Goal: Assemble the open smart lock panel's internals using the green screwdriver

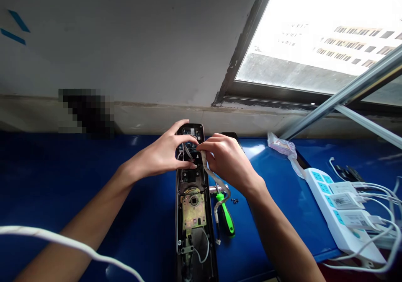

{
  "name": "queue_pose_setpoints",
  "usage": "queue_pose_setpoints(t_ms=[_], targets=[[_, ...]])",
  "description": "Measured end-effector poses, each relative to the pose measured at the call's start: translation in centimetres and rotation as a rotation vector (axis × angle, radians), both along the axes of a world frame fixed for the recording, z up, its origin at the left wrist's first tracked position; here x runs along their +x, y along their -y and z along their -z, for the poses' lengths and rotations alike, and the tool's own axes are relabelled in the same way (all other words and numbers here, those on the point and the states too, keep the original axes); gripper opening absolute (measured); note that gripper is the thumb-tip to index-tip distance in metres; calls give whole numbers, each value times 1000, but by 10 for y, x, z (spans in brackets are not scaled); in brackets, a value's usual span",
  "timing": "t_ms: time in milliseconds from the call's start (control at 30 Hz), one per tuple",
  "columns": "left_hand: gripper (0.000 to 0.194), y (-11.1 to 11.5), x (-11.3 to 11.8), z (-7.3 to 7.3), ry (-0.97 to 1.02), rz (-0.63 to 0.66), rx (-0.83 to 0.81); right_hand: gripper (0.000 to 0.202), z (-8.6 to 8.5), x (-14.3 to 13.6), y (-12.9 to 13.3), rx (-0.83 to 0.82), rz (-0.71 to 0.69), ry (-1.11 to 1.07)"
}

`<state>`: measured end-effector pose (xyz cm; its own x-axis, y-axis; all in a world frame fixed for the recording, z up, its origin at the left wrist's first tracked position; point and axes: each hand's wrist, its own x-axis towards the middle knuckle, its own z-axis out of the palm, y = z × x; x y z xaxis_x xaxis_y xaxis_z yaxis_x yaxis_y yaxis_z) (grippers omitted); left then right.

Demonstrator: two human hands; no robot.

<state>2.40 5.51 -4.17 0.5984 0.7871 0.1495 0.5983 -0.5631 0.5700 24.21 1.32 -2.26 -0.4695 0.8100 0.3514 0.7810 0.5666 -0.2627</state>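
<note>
A long, narrow black door-lock housing (194,210) lies opened on the blue table, showing a circuit board at the far end and a brass-coloured metal plate. Over its far end is my left hand (160,154), fingers spread; the thumb reaches across the housing beside thin wires (187,152), and the index fingertip comes close to my right fingers. My right hand (230,158) pinches a taped cable (216,179) at the housing's right edge. The cable hangs down to a small white connector (217,241). What the cable's upper end touches is hidden by my fingers.
Right of the housing lie a green-and-black screwdriver (225,215) and several small dark screws (235,200). A white power strip (326,202) with chargers and cables is at the right, near a plastic bag (282,146). A white cable (72,245) crosses my left forearm.
</note>
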Motion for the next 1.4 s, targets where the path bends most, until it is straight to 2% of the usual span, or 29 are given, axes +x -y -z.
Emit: queue_pose_setpoints(t_ms=[500,733,1100,1400], targets=[[66,-1,4,-3,74,-19,22,29,5,2,-10,-22,-13,-74],[61,1,6,-6,93,-38,14,29,7,3,-10,-31,-23,-96],[56,0,7,-5,111,-37,35,27,8,5,-9,-39,-28,-156],[72,2,6,-2,50,-41,7,33,9,8,-13,-77,-28,-146]])
